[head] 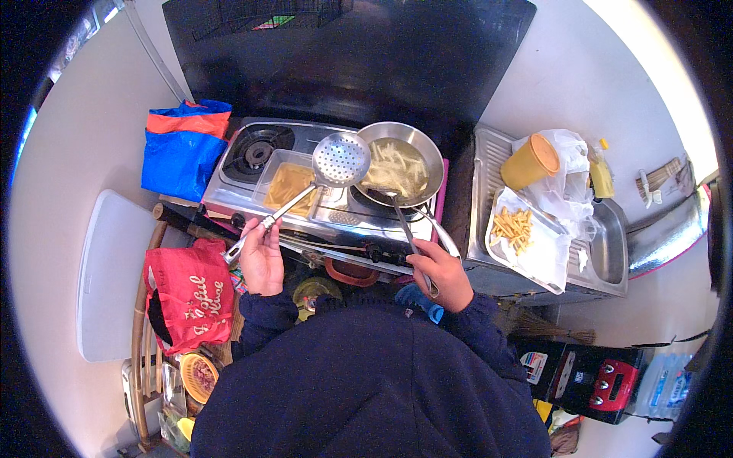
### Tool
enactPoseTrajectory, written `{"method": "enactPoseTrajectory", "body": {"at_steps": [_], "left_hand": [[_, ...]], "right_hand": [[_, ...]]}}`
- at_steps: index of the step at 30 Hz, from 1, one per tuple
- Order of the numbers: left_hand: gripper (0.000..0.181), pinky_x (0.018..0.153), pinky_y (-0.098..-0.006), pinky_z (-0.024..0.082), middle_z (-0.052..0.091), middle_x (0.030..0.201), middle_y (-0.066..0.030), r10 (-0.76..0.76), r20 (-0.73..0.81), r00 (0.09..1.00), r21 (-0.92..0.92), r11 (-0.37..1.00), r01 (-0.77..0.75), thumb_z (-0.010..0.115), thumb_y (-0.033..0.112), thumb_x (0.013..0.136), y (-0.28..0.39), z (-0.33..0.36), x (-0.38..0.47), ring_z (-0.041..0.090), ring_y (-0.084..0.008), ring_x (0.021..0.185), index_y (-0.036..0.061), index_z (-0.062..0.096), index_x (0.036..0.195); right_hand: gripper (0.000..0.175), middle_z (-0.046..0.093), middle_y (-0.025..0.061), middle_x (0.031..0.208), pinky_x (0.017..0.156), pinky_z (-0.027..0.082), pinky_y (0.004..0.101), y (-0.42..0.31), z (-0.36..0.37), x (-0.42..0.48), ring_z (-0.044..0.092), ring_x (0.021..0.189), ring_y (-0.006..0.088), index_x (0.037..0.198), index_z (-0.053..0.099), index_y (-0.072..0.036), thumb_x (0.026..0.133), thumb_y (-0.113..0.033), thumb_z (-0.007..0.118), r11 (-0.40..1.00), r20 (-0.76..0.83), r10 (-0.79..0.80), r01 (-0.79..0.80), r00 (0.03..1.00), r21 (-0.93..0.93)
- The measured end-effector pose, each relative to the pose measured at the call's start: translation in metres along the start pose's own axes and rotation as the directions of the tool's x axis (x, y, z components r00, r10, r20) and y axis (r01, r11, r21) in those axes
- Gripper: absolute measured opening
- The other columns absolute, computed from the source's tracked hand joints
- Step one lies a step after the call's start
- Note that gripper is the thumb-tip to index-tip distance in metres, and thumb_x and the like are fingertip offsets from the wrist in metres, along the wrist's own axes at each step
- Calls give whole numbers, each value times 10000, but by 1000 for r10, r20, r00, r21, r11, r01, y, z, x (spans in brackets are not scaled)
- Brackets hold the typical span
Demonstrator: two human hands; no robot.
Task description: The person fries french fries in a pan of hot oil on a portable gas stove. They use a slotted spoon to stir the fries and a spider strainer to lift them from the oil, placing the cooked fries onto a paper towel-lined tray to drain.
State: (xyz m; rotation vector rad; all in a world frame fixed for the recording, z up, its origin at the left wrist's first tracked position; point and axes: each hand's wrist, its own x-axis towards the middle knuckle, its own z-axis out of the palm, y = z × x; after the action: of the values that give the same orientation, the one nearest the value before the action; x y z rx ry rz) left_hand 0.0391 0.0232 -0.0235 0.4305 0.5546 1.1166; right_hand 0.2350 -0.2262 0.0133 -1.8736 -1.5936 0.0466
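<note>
My left hand (263,259) grips the handle of a perforated metal skimmer (342,160), whose round head hangs beside the pan's left rim. In my right hand (442,273) is a long metal utensil (404,224); its dark end dips into the oil at the near side of the frying pan (438,172). Pale potato strips (397,167) lie in bubbling oil inside that pan, which stands on the right burner of a gas stove (338,228). Left of the pan, a clear plastic container (263,192) holds raw-looking strips in yellowish liquid.
Golden fries (513,229) lie on a paper-lined tray (553,273) over the steel sink (614,252) at right. An orange-lidded yellow canister (522,166), a plastic bag (575,189) and an oil bottle (601,174) stand behind. At left are a blue bag (177,163) and a red bag (192,297).
</note>
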Motion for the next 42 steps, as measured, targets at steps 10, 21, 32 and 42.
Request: {"method": "enactPoseTrajectory", "body": {"at_steps": [10, 21, 32, 42], "left_hand": [[236, 774, -285, 507, 559, 926, -182, -2, -8, 1000, 28, 1000, 2, 474, -34, 778, 0, 3, 0, 589, -290, 867, -28, 428, 1009], [234, 759, -276, 509, 561, 923, -177, -1, -21, 1000, 16, 1000, 1, 488, -21, 781, 0, 2, 0, 595, -276, 846, -19, 430, 1007], [227, 759, -281, 510, 560, 914, -176, 18, -12, 1000, 9, 1000, -18, 503, -15, 779, 2, 2, 0, 593, -278, 841, -23, 436, 996], [209, 752, -269, 512, 571, 903, -178, 15, 0, 1000, 15, 1000, -15, 491, -20, 779, 1, 6, -3, 601, -270, 829, -20, 445, 982]], "right_hand": [[296, 512, 193, 1093, 737, 485, 358, 24, 29, 11, 562, 917, 329, 934, 564, -40, 642, -12, 601, 990, 26, -69, 72, 997, -123], [271, 495, 198, 1128, 773, 472, 361, 56, 36, 29, 549, 940, 339, 938, 559, -50, 669, -39, 575, 984, 79, -34, 47, 996, -174], [284, 498, 200, 1114, 766, 476, 365, 55, 4, 33, 554, 922, 340, 945, 560, -49, 662, -54, 583, 972, 114, -14, 40, 993, -233], [217, 543, 175, 1033, 730, 483, 356, 35, -29, 24, 576, 857, 329, 859, 575, -40, 642, -39, 594, 997, 32, -8, 11, 999, -83]]}}
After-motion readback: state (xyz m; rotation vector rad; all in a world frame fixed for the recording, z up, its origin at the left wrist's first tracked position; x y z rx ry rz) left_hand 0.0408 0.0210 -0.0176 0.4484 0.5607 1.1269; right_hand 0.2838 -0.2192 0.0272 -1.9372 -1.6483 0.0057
